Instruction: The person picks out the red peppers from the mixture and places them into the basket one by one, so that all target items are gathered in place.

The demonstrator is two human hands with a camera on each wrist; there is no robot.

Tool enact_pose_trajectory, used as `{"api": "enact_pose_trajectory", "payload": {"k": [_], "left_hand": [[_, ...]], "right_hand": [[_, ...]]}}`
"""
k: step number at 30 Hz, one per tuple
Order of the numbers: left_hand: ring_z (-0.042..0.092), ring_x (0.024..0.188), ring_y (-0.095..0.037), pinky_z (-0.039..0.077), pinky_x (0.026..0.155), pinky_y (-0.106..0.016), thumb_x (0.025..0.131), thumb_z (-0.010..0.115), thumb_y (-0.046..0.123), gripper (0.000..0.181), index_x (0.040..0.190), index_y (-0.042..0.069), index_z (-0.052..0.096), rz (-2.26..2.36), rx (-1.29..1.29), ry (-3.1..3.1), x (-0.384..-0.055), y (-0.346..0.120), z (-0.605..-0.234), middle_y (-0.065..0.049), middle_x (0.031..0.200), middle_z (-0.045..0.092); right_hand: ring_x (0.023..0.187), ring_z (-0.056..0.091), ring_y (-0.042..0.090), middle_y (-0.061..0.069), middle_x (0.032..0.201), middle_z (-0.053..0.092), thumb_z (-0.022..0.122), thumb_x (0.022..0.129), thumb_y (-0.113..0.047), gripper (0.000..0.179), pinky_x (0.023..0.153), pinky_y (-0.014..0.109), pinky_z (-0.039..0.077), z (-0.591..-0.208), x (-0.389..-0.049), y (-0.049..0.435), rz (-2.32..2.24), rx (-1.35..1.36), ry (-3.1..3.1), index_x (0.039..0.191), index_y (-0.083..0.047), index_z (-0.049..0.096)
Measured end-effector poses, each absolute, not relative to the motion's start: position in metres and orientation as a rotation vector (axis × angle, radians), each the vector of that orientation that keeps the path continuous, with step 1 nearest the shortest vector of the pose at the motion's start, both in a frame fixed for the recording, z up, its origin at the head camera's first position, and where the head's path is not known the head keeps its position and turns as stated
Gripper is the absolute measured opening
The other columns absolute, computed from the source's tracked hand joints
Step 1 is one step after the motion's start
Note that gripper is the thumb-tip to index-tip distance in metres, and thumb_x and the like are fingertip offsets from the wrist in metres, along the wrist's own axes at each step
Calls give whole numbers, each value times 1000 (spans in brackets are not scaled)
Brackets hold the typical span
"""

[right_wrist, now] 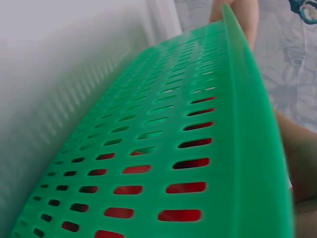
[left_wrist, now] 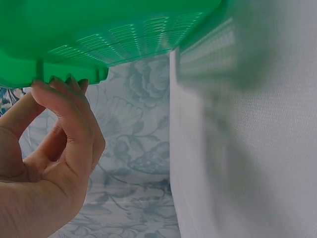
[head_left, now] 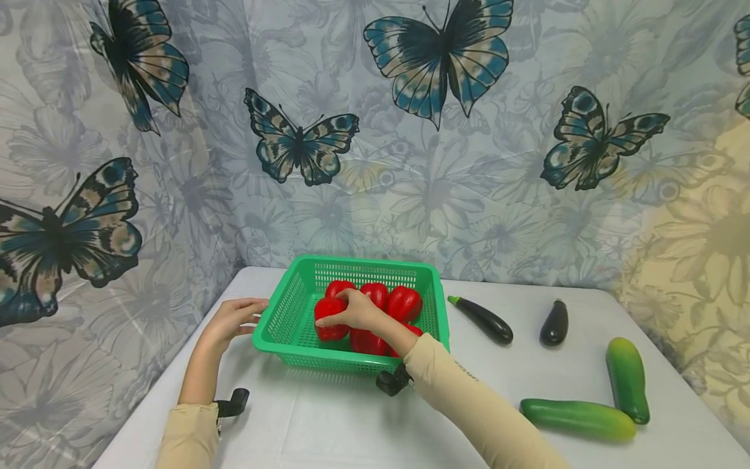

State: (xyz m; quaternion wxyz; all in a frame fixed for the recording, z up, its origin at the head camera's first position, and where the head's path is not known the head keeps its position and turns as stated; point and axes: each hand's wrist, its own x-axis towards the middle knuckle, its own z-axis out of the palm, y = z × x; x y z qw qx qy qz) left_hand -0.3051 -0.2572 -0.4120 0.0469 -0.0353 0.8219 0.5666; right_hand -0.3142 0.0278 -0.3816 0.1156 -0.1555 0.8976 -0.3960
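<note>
A green basket (head_left: 351,263) with slotted walls stands on the table and holds several red bell peppers (head_left: 404,303). Over its near wall reaches my right hand (head_left: 357,316), thumb and fingers gripping the leftmost front bell pepper (head_left: 329,331) inside. My left hand (head_left: 231,319) is at the basket's left rim; in the left wrist view its bent fingers (left_wrist: 74,114) touch the rim's edge, with the thumb on the upper side. The near wall of the basket (right_wrist: 158,114) fills the right wrist view, red showing through its slots and hiding most of the right hand's grip.
Right of the basket lie a long eggplant (head_left: 483,320) and a shorter eggplant (head_left: 554,324). Two green zucchini lie farther right, one lengthwise (head_left: 628,378) and one crosswise (head_left: 577,418), nearly touching. Butterfly-print cloth (head_left: 410,215) hangs behind the white-covered table (head_left: 328,423).
</note>
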Motion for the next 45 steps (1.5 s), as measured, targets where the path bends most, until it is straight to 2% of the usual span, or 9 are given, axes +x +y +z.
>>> {"api": "enact_pose_trajectory", "payload": {"k": [9,18,28,33,39,45], "left_hand": [[65,84,-6,59,79,-28,96,62,37,56,133,-5,55,1721,-116,2510,-305,-257,-411,3,103,68],[65,83,-6,59,79,-27,96,62,37,56,132,-6,56,1709,-133,2512,-306,-255,-413,0,105,68],[66,84,-7,59,80,-29,96,62,37,56,133,-6,55,1704,-136,2515,-308,-256,-413,-1,106,69],[66,84,-6,59,80,-29,96,62,36,56,133,-6,55,1705,-129,2512,-307,-256,-412,0,105,69],[65,85,-6,59,80,-28,96,62,37,57,133,-5,55,1700,-130,2519,-307,-257,-413,-1,107,68],[65,85,-6,59,80,-28,96,62,37,57,133,-5,55,1707,-133,2516,-306,-257,-413,0,107,68]], "right_hand": [[112,56,25,10,129,58,84,75,-37,80,84,41,59,-390,-309,27,-1106,-550,2663,138,-4,48],[108,57,24,11,125,60,85,75,-36,79,84,39,59,-395,-302,27,-1031,-634,2686,136,-2,49],[103,59,23,14,121,63,83,78,-29,62,85,35,57,-396,-302,31,-1021,-664,2679,124,1,55],[108,59,25,14,122,63,82,79,-29,61,88,37,57,-395,-302,33,-1040,-668,2670,125,1,55],[107,60,28,16,118,64,83,78,-29,62,82,36,58,-394,-303,38,-1076,-647,2677,126,1,55],[115,58,34,19,123,62,81,80,-32,65,85,38,57,-389,-306,48,-1129,-656,2639,129,1,53]]}}
